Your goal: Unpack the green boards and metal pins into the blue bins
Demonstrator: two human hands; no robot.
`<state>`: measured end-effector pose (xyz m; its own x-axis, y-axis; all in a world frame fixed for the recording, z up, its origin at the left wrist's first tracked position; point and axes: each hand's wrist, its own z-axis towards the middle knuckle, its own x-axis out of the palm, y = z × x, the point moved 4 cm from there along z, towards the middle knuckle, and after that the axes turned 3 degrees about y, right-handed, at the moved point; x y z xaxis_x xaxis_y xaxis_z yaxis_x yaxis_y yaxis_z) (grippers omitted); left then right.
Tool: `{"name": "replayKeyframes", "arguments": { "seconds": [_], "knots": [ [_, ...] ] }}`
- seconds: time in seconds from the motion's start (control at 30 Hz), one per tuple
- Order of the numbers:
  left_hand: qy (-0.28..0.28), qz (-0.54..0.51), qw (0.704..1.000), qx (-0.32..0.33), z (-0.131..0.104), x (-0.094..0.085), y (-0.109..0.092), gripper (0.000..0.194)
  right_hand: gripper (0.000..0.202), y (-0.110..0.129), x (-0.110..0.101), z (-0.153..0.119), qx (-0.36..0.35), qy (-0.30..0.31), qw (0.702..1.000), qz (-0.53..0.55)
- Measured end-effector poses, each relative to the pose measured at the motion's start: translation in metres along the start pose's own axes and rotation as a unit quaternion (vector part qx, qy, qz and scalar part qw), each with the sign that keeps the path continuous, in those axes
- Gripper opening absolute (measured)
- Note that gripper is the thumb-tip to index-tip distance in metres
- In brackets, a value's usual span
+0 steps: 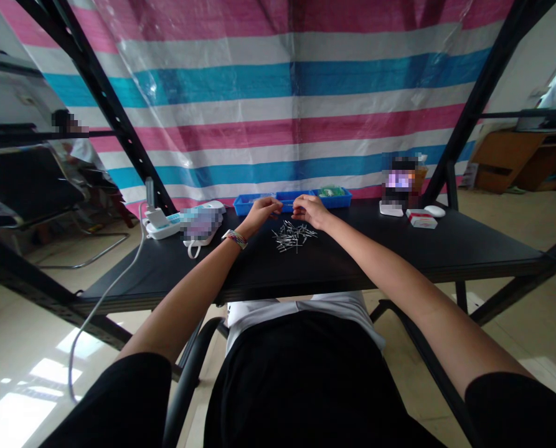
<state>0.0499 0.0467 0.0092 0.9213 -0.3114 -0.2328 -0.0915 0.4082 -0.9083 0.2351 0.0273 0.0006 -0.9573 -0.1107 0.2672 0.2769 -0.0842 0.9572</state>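
Silvery and thin, what looks like a pin (pixel 286 203) shows between the left hand (pixel 263 210) and the right hand (pixel 311 210), which are raised just beyond the pile (pixel 291 237). The fingers of both are bent inward and face each other, slightly apart; the piece is so small that I cannot tell which of them grip it. A woven bracelet (pixel 235 238) circles the left wrist, to the left of the pile. The pile itself is loose metal pins, lying crisscross on the black desk (pixel 259 267). Behind the pile stands a blue tray (pixel 345 202), partly covered by the hands; its compartment behind and right of the pile holds green pieces (pixel 330 191). Well left of the pile lie a power strip (pixel 164 231) with a plugged-in adapter (pixel 156 218) and a white item, its top blurred. Well right of the pile are a white stand (pixel 391 209), a red-and-white box (pixel 421 218) and a white mouse (pixel 434 211). A striped sheet (pixel 301 93) hangs far behind the pile.
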Motion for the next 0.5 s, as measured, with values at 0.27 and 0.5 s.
{"name": "replayKeyframes", "arguments": {
  "seconds": [0.27, 0.5],
  "knots": [
    [0.018, 0.136, 0.99, 0.03, 0.005, -0.002, 0.013, 0.014, 0.021, 0.014, -0.014, 0.009, -0.099, -0.076, 0.99, -0.06],
    [0.046, 0.327, 0.94, 0.087, 0.004, -0.003, 0.02, 0.018, 0.015, 0.033, -0.045, 0.017, -0.247, -0.21, 0.929, -0.176]
  ]
}}
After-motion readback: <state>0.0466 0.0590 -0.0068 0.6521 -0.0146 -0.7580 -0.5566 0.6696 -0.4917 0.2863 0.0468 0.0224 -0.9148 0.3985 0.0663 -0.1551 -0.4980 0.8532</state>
